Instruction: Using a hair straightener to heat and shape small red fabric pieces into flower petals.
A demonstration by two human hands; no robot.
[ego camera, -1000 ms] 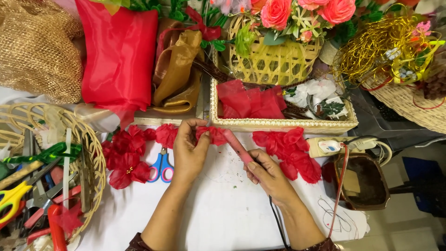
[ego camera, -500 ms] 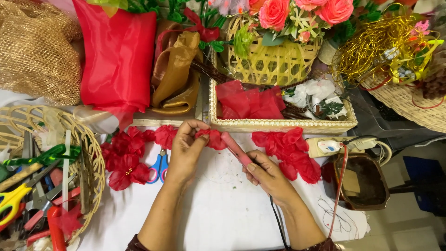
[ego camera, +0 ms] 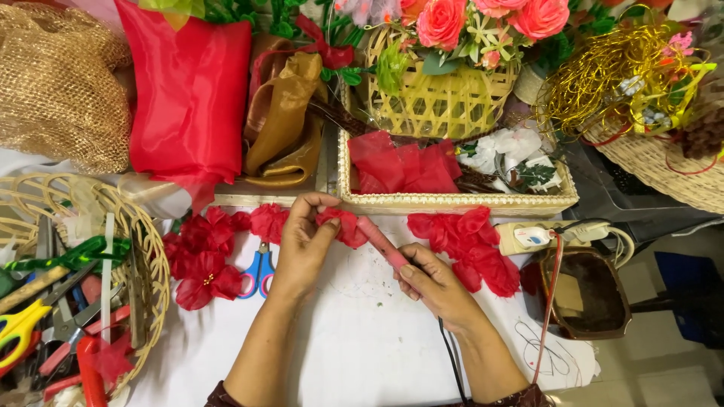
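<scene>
My left hand [ego camera: 303, 245] pinches a small red fabric flower piece [ego camera: 343, 224] between thumb and fingers, just in front of the rim of a shallow woven tray. My right hand [ego camera: 435, 285] grips a pink pen-shaped corded tool [ego camera: 381, 243], its tip pointing up-left against the red fabric piece. A black cord [ego camera: 450, 358] runs from the tool down toward me. Red fabric flowers [ego camera: 202, 255] lie to the left and more red petals [ego camera: 471, 245] to the right on the white table.
Blue-handled scissors [ego camera: 259, 270] lie beside my left hand. A woven tray [ego camera: 452, 200] holds red fabric and white flowers. A round basket [ego camera: 147, 264] of tools sits at left. A power strip [ego camera: 528, 237] and brown container [ego camera: 584, 290] sit at right. Flower baskets [ego camera: 441, 105] stand behind.
My left thumb and fingers have closed a little tighter on the red fabric piece and the tool tip stays against it. Both hands hold nearly the same place.
</scene>
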